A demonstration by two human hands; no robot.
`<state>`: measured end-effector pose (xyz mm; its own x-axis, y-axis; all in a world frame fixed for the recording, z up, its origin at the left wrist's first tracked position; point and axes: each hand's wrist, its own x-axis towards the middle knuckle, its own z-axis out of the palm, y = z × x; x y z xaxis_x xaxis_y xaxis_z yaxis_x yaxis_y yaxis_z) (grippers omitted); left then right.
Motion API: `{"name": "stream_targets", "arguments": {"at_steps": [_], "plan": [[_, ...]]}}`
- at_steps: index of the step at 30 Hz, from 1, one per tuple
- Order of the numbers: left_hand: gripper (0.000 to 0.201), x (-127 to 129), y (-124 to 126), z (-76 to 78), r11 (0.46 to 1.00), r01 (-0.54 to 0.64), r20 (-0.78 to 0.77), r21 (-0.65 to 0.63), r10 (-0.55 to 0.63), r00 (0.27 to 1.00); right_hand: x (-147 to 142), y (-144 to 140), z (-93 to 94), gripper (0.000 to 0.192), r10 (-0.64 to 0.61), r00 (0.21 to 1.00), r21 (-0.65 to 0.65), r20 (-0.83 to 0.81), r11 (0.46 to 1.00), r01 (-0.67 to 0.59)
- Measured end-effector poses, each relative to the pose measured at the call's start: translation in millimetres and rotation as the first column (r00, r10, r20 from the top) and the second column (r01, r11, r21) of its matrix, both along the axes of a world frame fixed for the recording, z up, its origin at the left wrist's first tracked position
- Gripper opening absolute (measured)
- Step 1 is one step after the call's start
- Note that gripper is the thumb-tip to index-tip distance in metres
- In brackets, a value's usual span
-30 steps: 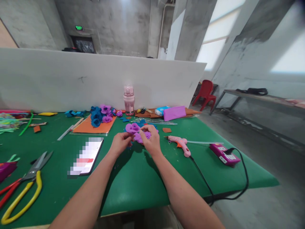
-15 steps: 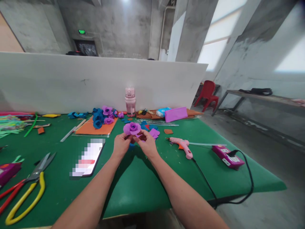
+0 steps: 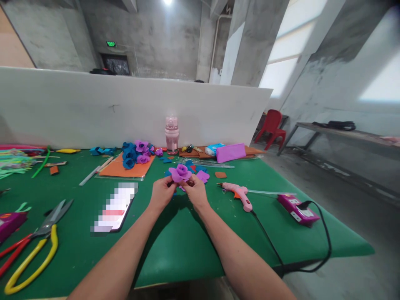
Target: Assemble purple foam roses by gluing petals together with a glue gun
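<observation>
Above the green felt-covered table [image 3: 175, 246], near its middle, left hand [image 3: 161, 194] and right hand [image 3: 196, 192] sit close together, fingers pinched narrow around the underside of a purple foam rose [image 3: 180, 172], pink glue gun [image 3: 236, 193] lying just right.

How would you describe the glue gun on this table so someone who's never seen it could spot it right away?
Start at the green table and look to the right of the right hand, which with the left hand holds a purple flower. The glue gun lies there flat, between that hand and a magenta power strip. It is the only pale pink pistol-shaped tool, with an orange trigger and a black cord.
</observation>
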<state>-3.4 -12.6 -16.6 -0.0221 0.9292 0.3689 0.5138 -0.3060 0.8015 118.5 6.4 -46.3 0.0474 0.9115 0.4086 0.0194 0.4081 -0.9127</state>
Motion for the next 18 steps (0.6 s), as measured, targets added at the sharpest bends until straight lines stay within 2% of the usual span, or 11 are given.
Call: {"name": "stream_targets", "arguments": {"at_steps": [4,8,11,14,18], "plan": [[0.021,-2.5,2.1,-4.6,0.996,0.024,-0.008,0.088,-0.023,1.0,-1.1,-0.8,2.5,0.027,0.073,0.993,-0.058,-0.098,0.995,-0.079],[0.014,-5.1,4.6,-6.0,0.984,0.041,0.005,0.171,-0.042,0.999,-2.4,-2.4,5.1,0.026,0.133,0.977,-0.057,-0.169,0.988,-0.144],[0.011,-5.0,5.5,-3.7,0.99,0.04,0.01,0.135,-0.041,0.999,-1.6,-3.3,7.2,0.021,0.133,0.979,-0.049,-0.153,0.989,-0.142],[0.009,-3.6,6.2,-1.8,0.996,0.078,0.043,0.046,-0.08,0.996,0.9,-4.3,10.3,0.018,0.128,0.984,-0.051,-0.126,0.99,-0.135],[0.014,-3.9,8.9,-2.6,0.985,0.169,0.195,-0.036,-0.159,0.968,4.8,-6.2,13.9,0.014,0.1,0.991,-0.081,-0.093,0.991,-0.107]]}}
